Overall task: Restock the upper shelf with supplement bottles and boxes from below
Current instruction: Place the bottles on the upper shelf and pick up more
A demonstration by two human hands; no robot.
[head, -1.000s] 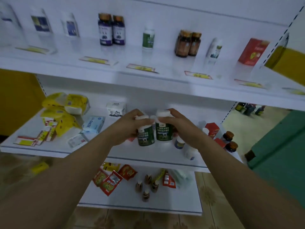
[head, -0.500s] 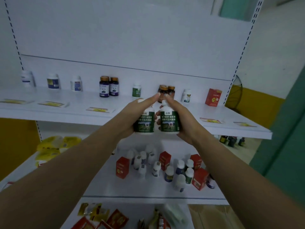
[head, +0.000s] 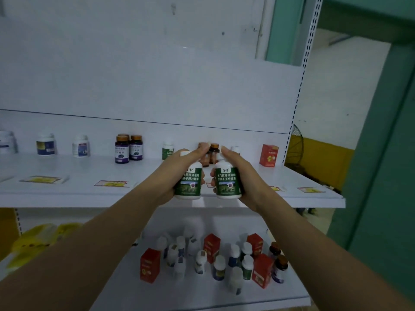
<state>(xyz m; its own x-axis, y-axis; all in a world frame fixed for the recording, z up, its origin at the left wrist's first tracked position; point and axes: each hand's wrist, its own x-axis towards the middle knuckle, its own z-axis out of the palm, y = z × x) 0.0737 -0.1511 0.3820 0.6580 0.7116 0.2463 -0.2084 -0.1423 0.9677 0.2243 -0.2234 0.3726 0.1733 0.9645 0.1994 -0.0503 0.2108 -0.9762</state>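
Gripping green-label bottles, hands level with upper shelf.

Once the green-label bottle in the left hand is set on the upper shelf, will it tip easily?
Probably not: the green-label bottle looks squat with a flat base. It seems rigid plastic, likely light. Laid sideways, its round body could roll.

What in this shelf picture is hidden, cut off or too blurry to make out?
Head view:
- Brown amber bottles on the upper white shelf: partly hidden by the left hand and right hand, each gripping a green-labelled white bottle.
- White jar at far left: cut by the frame edge.
- Yellow packets: blurred.
- Price tags: print too small.
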